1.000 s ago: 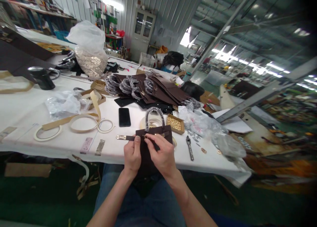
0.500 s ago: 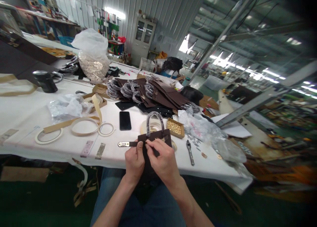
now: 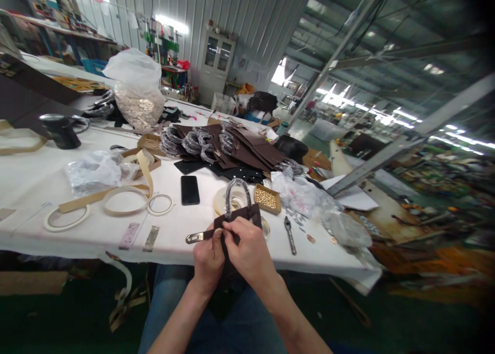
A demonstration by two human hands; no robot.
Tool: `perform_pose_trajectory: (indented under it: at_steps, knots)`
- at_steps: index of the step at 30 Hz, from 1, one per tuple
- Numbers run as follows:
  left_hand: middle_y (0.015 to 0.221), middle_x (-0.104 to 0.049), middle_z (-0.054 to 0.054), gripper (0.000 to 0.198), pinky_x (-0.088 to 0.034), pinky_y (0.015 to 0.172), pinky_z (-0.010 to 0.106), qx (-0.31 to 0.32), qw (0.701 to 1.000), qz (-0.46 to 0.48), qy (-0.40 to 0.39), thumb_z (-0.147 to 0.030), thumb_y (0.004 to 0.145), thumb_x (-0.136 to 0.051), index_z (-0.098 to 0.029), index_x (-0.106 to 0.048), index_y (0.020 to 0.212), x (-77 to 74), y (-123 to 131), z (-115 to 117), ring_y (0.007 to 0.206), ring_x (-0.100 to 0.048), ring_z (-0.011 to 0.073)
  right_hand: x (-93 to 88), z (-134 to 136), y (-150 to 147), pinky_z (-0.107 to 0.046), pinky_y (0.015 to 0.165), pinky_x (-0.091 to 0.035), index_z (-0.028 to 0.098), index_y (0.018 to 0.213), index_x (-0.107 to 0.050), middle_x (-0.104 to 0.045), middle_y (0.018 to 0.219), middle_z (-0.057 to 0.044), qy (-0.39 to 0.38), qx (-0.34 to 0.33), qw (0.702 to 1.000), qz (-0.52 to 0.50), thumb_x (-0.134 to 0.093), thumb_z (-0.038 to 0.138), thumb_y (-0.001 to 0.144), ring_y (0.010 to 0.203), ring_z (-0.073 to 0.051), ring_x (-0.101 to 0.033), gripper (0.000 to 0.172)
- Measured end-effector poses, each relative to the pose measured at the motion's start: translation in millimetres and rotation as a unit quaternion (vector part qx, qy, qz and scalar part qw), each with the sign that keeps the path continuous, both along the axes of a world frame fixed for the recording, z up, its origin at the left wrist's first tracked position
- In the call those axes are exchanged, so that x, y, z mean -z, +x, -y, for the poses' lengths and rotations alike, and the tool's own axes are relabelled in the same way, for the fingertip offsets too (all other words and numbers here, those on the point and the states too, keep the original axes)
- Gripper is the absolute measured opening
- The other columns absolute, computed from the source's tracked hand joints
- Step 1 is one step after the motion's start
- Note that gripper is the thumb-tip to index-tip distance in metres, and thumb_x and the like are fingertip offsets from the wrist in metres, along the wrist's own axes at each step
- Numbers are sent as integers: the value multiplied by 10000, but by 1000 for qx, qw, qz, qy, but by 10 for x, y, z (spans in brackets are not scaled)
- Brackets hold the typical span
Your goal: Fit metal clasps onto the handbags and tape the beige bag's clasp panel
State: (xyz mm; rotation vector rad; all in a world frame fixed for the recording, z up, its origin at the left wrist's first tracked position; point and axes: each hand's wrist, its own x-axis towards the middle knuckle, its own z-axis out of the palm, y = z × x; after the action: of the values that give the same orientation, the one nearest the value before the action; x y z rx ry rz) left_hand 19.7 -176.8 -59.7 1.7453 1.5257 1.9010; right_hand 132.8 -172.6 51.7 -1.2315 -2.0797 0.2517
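A dark brown handbag (image 3: 254,213) is held upright at the table's front edge, its looped handle (image 3: 238,181) wrapped in clear plastic. From its left side sticks out a narrow strap with a metal end plate (image 3: 194,237). My left hand (image 3: 209,258) is closed on the bag's left part, thumb up against the front. With thumb and forefinger pinched, my right hand (image 3: 247,243) grips the bag near its top edge, beside the strap. Whatever small part lies between those fingertips is hidden. The bag's lower part drops behind my wrists.
Behind the bag stand tape rolls (image 3: 219,202) and a box of gold studs (image 3: 267,198). A phone (image 3: 190,190) lies left, a punch-like metal tool (image 3: 290,235) right. Brown bag pieces (image 3: 247,148) are piled farther back. A black mug (image 3: 60,131) stands far left.
The strap's metal plate has tilted, its outer end now lower. My right fingertips have shifted slightly left over the bag's top edge. The whole view has swung a little to the right.
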Motion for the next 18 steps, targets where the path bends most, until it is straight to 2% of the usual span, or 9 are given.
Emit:
perform_pose_trajectory:
  at_steps: [4, 7, 10, 13, 15, 18]
  knots:
    - [802, -783, 112, 530, -560, 723, 290, 20, 998, 37, -41, -361, 1231, -450, -175, -789, 869, -12, 5, 20, 727, -775, 225, 130, 72, -86, -313, 753, -544, 172, 1033, -787, -674, 931, -75, 40, 38, 998, 30, -545, 141, 1124, 819, -216, -680, 261]
    - [800, -776, 103, 568, -554, 714, 296, 36, 989, 106, -101, -465, 1216, -483, -180, -775, 820, -2, -9, 56, 724, -750, 226, 295, 96, -104, -299, 771, -570, 155, 1141, -806, -677, 963, -85, 45, 51, 998, 20, -498, 183, 1181, 844, -213, -696, 312]
    - [820, -776, 103, 581, -563, 711, 302, 54, 961, 219, -160, -581, 1180, -543, -157, -772, 855, 4, -45, 82, 767, -739, 239, 431, 90, -34, -308, 890, -625, 185, 1407, -767, -704, 1097, -101, 5, -2, 1000, -18, -490, 125, 1162, 980, -224, -733, 375]
    - [975, -817, 115, 507, -609, 793, 314, 88, 934, 293, -184, -620, 1098, -700, -126, -805, 1045, -15, -112, 65, 897, -772, 259, 516, 110, 72, -372, 1040, -649, 242, 1691, -554, -719, 1271, -116, -39, -61, 993, -95, -457, 85, 1148, 1146, -243, -736, 574]
    - [1096, -828, 125, 465, -635, 884, 336, 97, 932, 296, -185, -589, 1036, -804, -137, -807, 1150, -36, -168, 36, 988, -789, 271, 562, 160, 124, -421, 1140, -630, 271, 1774, -422, -701, 1418, -120, -68, -91, 983, -144, -453, 91, 1155, 1246, -247, -724, 645]
    - [1115, -826, 122, 460, -653, 903, 344, 99, 946, 246, -188, -591, 1038, -799, -154, -787, 1180, -51, -238, -3, 1009, -799, 273, 631, 293, 182, -472, 1238, -587, 293, 1779, -398, -644, 1559, -115, -86, -126, 974, -170, -495, 95, 1144, 1344, -250, -701, 673]
